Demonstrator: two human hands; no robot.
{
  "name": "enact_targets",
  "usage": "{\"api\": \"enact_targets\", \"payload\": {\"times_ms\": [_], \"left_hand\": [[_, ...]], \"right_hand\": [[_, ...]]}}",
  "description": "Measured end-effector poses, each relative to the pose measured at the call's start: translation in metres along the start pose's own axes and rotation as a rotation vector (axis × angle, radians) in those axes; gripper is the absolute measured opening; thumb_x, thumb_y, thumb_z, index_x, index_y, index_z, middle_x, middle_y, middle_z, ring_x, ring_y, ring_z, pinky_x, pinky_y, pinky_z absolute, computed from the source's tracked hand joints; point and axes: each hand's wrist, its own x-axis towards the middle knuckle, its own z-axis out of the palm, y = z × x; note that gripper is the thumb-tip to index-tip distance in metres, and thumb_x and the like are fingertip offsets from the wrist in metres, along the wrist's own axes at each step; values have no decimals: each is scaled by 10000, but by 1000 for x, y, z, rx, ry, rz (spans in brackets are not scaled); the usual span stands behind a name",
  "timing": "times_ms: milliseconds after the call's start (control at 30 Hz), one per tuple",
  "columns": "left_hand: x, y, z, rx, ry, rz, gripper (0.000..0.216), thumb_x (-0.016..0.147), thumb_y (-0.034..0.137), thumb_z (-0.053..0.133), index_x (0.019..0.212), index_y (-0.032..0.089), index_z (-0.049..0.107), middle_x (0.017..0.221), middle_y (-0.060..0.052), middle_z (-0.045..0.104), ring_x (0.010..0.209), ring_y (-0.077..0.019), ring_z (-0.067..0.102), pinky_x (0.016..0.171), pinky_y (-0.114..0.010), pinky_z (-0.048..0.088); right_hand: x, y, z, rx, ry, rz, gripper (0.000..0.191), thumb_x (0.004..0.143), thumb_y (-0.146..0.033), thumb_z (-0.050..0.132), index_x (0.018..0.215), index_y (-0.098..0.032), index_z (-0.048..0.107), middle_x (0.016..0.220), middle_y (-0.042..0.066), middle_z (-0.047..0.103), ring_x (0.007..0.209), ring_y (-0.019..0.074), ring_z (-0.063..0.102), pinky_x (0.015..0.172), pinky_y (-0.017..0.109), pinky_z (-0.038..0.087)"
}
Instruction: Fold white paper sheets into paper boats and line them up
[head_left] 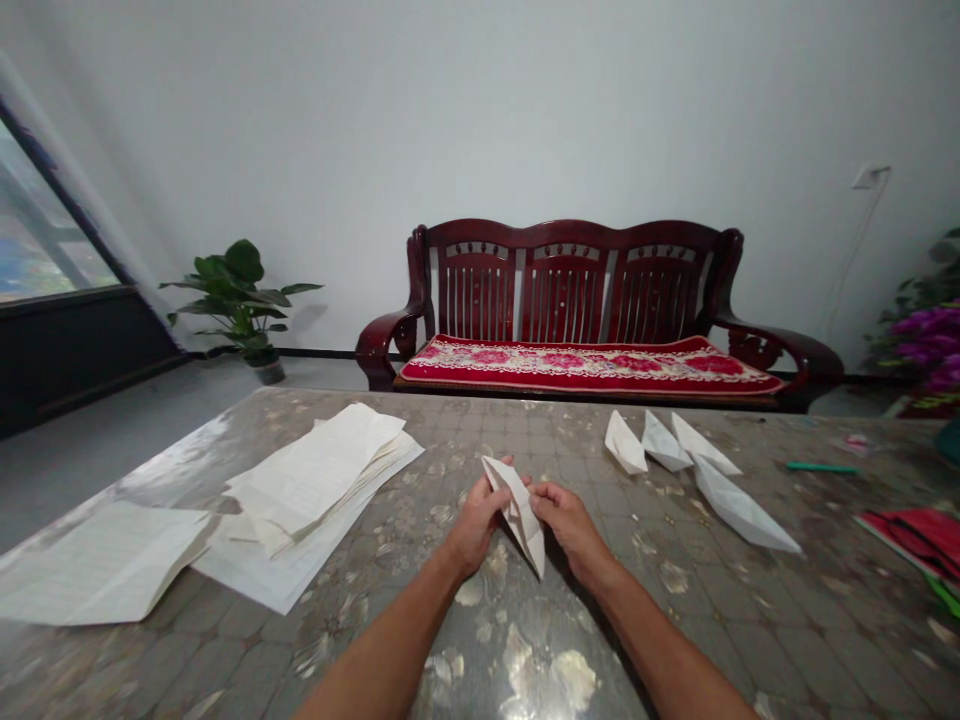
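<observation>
A white folded paper boat [523, 515] is held up over the table, its long body slanting from upper left to lower right. My left hand [476, 522] grips its left side, with the thumb laid across the paper. On the other side, the fingers of my right hand [566, 520] pinch the boat's edge. Parts of the fingers behind the paper are hidden. To the right stand several finished-looking paper boats, among them a cream one [625, 443] and a larger one [742, 508] nearer to me.
Loose paper sheets [315, 480] lie piled on the left of the patterned table [375, 640]. At the right are a green pen [822, 467] and a red item [911, 535] with dark glasses-like straps. A wooden bench [562, 235] and a potted plant [244, 300] stand beyond.
</observation>
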Motion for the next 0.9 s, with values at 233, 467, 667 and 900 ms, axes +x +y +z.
{"api": "enact_targets", "payload": {"times_ms": [233, 467, 667, 900], "left_hand": [[0, 4, -4, -117, -3, -85, 716, 750, 512, 756, 1335, 164, 532, 947, -56, 680, 882, -200, 641, 830, -319, 507], [2, -4, 3, -106, 33, -67, 755, 781, 541, 733, 1366, 147, 464, 932, -57, 683, 843, -181, 664, 786, -285, 520], [11, -3, 4, -9, 85, -135, 516, 843, 574, 637, 1146, 164, 552, 1023, -108, 703, 849, -205, 692, 709, -304, 553], [18, -4, 3, 172, 123, -114, 543, 796, 656, 631, 1037, 172, 579, 915, -78, 702, 741, -182, 673, 628, -265, 516]], "right_hand": [[0, -8, -5, 172, 23, 200, 475, 593, -365, 810, 997, -181, 644, 735, 22, 735, 573, 149, 623, 544, 235, 433], [5, -5, -9, 156, 33, 218, 437, 602, -355, 794, 978, -178, 659, 735, 29, 740, 580, 159, 633, 533, 240, 439], [4, 2, -9, 45, 140, -17, 461, 654, -574, 732, 882, -175, 691, 805, 43, 726, 708, 188, 639, 640, 271, 476], [1, 3, -15, -73, 20, -62, 531, 748, -636, 659, 1070, -214, 673, 844, 28, 691, 695, 174, 595, 518, 234, 410]]}}
